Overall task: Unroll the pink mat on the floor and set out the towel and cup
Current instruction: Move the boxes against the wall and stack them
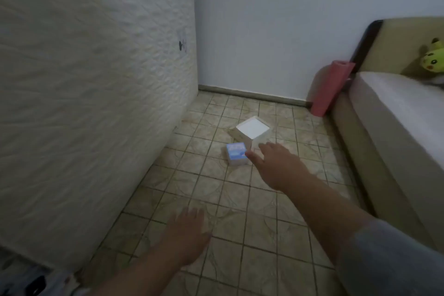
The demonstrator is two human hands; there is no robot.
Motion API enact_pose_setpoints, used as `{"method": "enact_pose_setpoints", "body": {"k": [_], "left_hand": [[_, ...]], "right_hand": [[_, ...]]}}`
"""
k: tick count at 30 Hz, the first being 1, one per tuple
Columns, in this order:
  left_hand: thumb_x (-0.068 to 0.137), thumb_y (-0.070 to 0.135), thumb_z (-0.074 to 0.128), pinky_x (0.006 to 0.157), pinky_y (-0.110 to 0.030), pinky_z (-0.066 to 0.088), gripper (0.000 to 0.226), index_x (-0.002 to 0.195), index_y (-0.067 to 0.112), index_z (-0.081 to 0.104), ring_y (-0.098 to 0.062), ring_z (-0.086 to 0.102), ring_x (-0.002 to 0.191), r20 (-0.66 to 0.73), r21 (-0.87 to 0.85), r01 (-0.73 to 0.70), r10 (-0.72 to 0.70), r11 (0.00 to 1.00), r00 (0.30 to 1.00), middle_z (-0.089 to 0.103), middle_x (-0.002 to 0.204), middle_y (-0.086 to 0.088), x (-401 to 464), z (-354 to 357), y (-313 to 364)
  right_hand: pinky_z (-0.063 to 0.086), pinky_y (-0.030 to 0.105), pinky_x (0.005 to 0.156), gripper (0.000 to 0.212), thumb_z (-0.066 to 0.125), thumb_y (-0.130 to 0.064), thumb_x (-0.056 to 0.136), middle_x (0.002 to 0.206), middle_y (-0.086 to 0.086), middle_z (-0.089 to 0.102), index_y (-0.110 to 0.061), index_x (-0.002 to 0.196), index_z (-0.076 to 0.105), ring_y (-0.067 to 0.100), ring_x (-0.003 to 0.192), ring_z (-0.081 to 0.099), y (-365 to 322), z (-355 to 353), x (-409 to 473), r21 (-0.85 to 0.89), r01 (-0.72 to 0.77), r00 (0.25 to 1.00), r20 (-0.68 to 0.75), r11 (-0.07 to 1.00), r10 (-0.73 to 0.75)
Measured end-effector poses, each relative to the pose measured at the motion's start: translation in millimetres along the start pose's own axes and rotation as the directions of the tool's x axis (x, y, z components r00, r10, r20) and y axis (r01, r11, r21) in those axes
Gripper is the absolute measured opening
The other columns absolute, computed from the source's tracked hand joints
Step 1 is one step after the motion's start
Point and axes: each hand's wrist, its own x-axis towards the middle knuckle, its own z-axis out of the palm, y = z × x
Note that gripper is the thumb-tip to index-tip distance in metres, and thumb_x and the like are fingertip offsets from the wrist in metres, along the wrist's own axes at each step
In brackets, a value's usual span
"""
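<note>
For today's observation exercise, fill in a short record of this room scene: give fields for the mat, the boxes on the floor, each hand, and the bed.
mat: pink mat, still rolled, standing tilted in the far corner against the bed frame
boxes: white box and smaller blue box, close together on the tiled floor
right hand: right hand stretched out toward the boxes, fingers open, holding nothing
left hand: left hand lower, fingers spread, empty
bed: bed on the right, yellow plush toy on it
towel and cup: not visible
</note>
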Motion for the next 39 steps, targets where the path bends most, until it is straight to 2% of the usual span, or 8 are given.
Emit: {"method": "enact_pose_setpoints", "body": {"k": [7,14,18,21,24,31,34,39], "left_hand": [[0.096,0.047,0.036,0.114,-0.043,0.024,0.062,0.147,0.015,0.023,-0.026,0.027,0.140,-0.173,0.010,-0.020,0.022,1.000,0.985,0.031,0.153,-0.006,115,-116,-53],[0.097,0.051,0.032,0.117,-0.047,0.015,0.067,0.150,0.014,0.017,-0.026,0.017,0.146,-0.271,0.027,-0.039,0.045,0.999,0.962,0.025,0.157,-0.007,235,-205,-64],[0.097,0.050,0.031,0.118,-0.046,0.014,0.066,0.150,0.014,0.017,-0.025,0.014,0.146,-0.238,-0.007,-0.039,0.036,0.999,0.971,0.023,0.158,-0.006,291,-226,-59],[0.097,0.050,0.033,0.116,-0.045,0.020,0.064,0.149,0.014,0.021,-0.026,0.022,0.143,-0.190,0.007,-0.018,0.019,1.000,0.982,0.029,0.155,-0.005,327,-227,-60],[0.097,0.050,0.031,0.117,-0.044,0.017,0.065,0.150,0.016,0.017,-0.024,0.019,0.145,-0.127,-0.028,0.014,-0.017,1.000,0.992,0.026,0.157,-0.005,358,-220,-65],[0.097,0.053,0.027,0.119,-0.044,0.011,0.065,0.152,0.020,0.012,-0.022,0.008,0.148,0.068,-0.110,0.084,-0.076,0.990,0.995,0.015,0.161,-0.002,434,-202,-102],[0.097,0.052,0.029,0.119,-0.044,0.012,0.066,0.152,0.020,0.013,-0.023,0.006,0.149,0.094,-0.131,0.078,-0.066,0.988,0.993,0.013,0.161,-0.002,480,-216,-132],[0.098,0.051,0.028,0.120,-0.044,0.010,0.065,0.152,0.019,0.012,-0.025,0.008,0.148,0.064,-0.068,0.027,-0.022,0.997,0.998,0.012,0.161,-0.004,575,-288,-189]], "right_hand": [[0.038,0.042,0.101,0.068,0.018,-0.064,0.092,0.141,0.005,0.046,-0.017,0.137,0.039,0.024,0.131,0.039,-10,60,63,-0.013,-0.125,0.978,0.164,0.992,0.125],[0.034,0.043,0.105,0.069,0.016,-0.064,0.091,0.148,0.003,0.038,-0.019,0.140,0.035,0.024,0.137,0.031,-5,107,118,-0.056,-0.155,0.905,0.392,0.986,0.165],[0.034,0.042,0.104,0.108,-0.014,-0.077,0.063,0.146,0.003,0.041,-0.020,0.138,0.037,0.023,0.137,0.032,13,103,188,-0.019,-0.172,0.912,0.375,0.985,0.167],[0.038,0.046,0.100,0.060,0.017,-0.060,0.093,0.143,0.008,0.042,-0.026,0.140,0.035,0.027,0.132,0.037,29,91,257,-0.083,-0.064,0.938,0.335,0.994,0.089],[0.044,0.048,0.091,0.037,0.035,-0.044,0.097,0.135,0.011,0.045,-0.034,0.133,0.034,0.032,0.122,0.044,42,66,336,-0.145,0.064,0.965,0.262,0.987,-0.024],[0.042,0.051,0.098,0.045,0.033,-0.047,0.097,0.136,0.015,0.049,-0.024,0.135,0.042,0.034,0.124,0.045,28,-1,526,-0.090,0.056,0.994,0.099,0.994,-0.047],[0.040,0.048,0.100,0.066,0.021,-0.062,0.092,0.133,0.014,0.053,-0.015,0.130,0.048,0.032,0.124,0.047,9,-13,594,0.022,-0.069,0.997,0.043,0.997,0.068],[0.039,0.046,0.099,0.062,0.019,-0.061,0.093,0.134,0.010,0.053,-0.019,0.130,0.046,0.029,0.124,0.047,-15,3,668,-0.028,-0.110,0.990,0.081,0.994,0.112]]}}
